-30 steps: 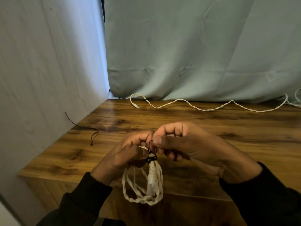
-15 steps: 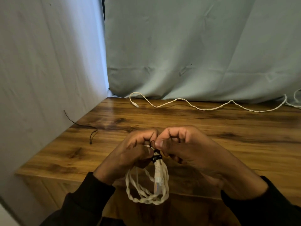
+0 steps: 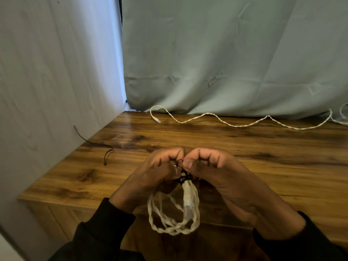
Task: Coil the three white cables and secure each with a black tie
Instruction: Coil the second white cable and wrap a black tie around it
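Coiled cable: white and twisted like rope, gathered into a few loops that hang from your hands over the near edge of the table; a white plug lies down along the loops on their right side.
Black tie: wound around the top of the coil where the loops meet, with a thin loop of it sticking up between your fingertips.
Left hand: your fingers are curled and the thumb pinches the tie at the top of the coil.
Right hand: curled the same way, knuckles touching the left hand's, thumb pressed on the tie from the other side.
Loose cable: a second white twisted one, lying wavy along the far edge of the table by the curtain, uncoiled.
Spare tie: a thin black strand at the table's left edge, one end running up against the left cloth.
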